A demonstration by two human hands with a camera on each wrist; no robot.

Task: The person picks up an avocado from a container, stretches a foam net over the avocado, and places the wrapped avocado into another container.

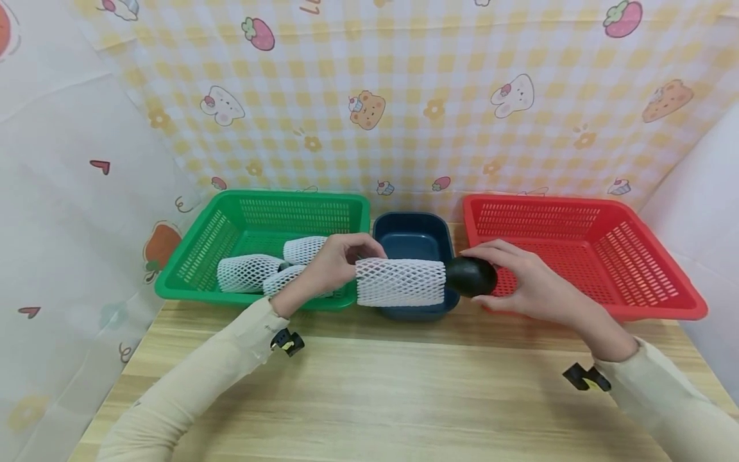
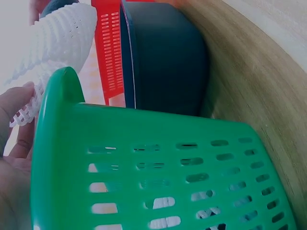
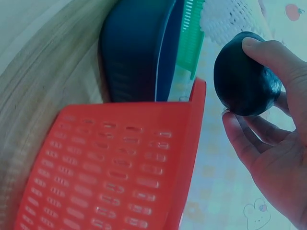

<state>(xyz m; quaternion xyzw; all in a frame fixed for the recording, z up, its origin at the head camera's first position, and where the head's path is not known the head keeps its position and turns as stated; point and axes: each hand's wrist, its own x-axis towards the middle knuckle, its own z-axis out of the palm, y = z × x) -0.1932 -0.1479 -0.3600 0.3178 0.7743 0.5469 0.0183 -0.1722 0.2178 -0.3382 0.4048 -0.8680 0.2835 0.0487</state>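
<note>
A dark, glossy eggplant (image 1: 472,276) sticks out of the right end of a white foam net sleeve (image 1: 401,283), held level over the blue bin. My left hand (image 1: 340,262) pinches the sleeve's left end; in the left wrist view the thumb lies on the netting (image 2: 29,108). With thumb and fingers spread round it, my right hand (image 1: 522,282) grips the eggplant's bulging end, also seen in the right wrist view as a dark rounded bulb (image 3: 244,76). The rest of the eggplant is hidden inside the sleeve.
On the left, a green basket (image 1: 190,295) holds several net-sleeved pieces (image 1: 248,273). A red basket (image 1: 635,311) stands at the right. Between them is a dark blue bin (image 1: 412,237). All three rest on a wooden table (image 1: 404,391) before a checked cloth (image 1: 404,77).
</note>
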